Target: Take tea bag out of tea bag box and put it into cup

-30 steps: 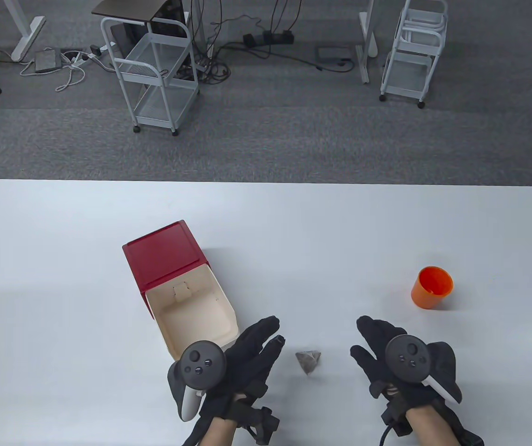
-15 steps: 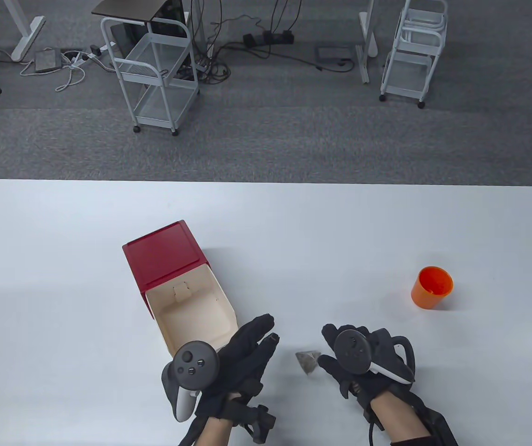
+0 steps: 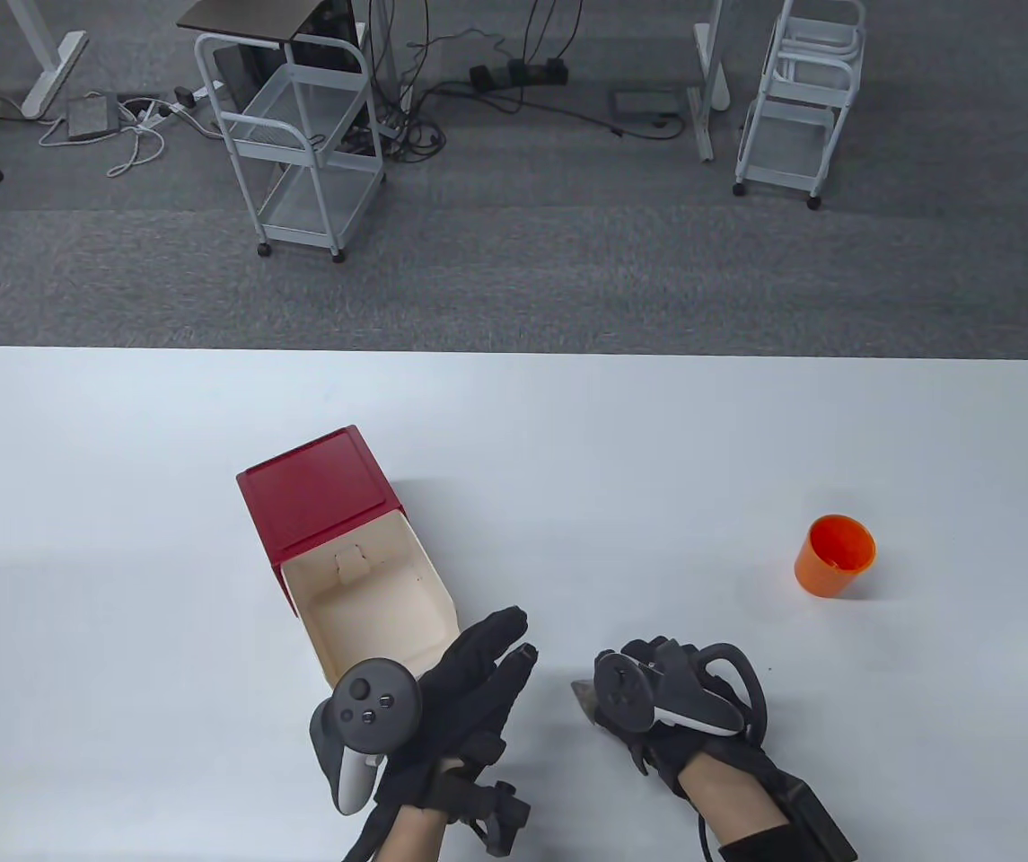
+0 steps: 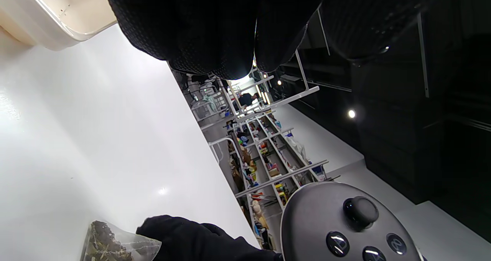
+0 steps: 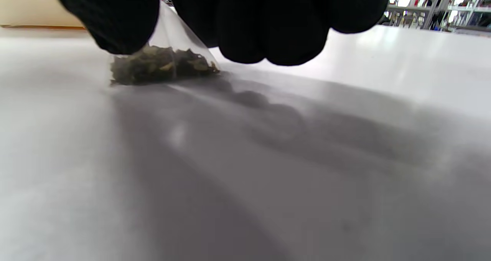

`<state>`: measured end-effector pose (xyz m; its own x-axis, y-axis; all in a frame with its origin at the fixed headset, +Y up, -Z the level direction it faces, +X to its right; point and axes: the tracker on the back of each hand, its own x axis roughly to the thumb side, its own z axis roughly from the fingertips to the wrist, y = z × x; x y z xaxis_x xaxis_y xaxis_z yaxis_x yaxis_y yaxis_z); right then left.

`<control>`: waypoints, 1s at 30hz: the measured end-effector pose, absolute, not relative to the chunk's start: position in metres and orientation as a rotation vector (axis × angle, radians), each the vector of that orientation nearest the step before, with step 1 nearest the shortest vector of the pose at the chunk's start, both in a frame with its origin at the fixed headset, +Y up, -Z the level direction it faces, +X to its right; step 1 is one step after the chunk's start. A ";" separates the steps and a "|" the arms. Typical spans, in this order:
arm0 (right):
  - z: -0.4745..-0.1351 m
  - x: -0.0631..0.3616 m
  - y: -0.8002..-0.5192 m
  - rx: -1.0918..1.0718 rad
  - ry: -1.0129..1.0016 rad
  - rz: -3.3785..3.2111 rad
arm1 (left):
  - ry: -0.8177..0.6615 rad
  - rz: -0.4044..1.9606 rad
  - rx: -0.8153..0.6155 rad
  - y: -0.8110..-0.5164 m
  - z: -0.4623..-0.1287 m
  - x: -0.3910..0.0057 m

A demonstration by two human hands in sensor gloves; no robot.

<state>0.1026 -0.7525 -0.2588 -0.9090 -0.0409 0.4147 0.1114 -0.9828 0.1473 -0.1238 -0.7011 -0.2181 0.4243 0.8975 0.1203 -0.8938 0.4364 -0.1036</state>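
Observation:
The pyramid tea bag (image 3: pixel 582 696) lies on the white table right of the open tea bag box (image 3: pixel 316 494), which has a red lid and an empty cream inside. My right hand (image 3: pixel 608 709) is down over the bag. In the right wrist view its thumb and fingers (image 5: pixel 268 34) pinch the top of the bag (image 5: pixel 165 65), which still rests on the table. My left hand (image 3: pixel 514 642) lies open beside the box's near right corner, holding nothing. The orange cup (image 3: pixel 832 557) stands upright far to the right.
In the left wrist view the box's cream rim (image 4: pixel 57 19) is at the top left, and the bag (image 4: pixel 111 245) and my right hand (image 4: pixel 191 238) are at the bottom. White carts and cables stand on the floor beyond the table's far edge.
My right hand has moved left from open beside the bag to on top of it, with fingers closing on it. The left hand, box and cup have hardly moved.

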 end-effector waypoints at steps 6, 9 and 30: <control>-0.260 0.103 -0.751 -0.673 -0.207 -2.965 | -0.167 1.115 -0.029 -0.701 -0.218 -0.124; -0.261 0.106 -0.747 -0.681 -0.189 -2.976 | -0.166 1.111 -0.029 -0.701 -0.218 -0.124; -0.274 0.177 -0.683 -0.424 0.101 -3.207 | -0.155 1.112 -0.031 -0.701 -0.219 -0.126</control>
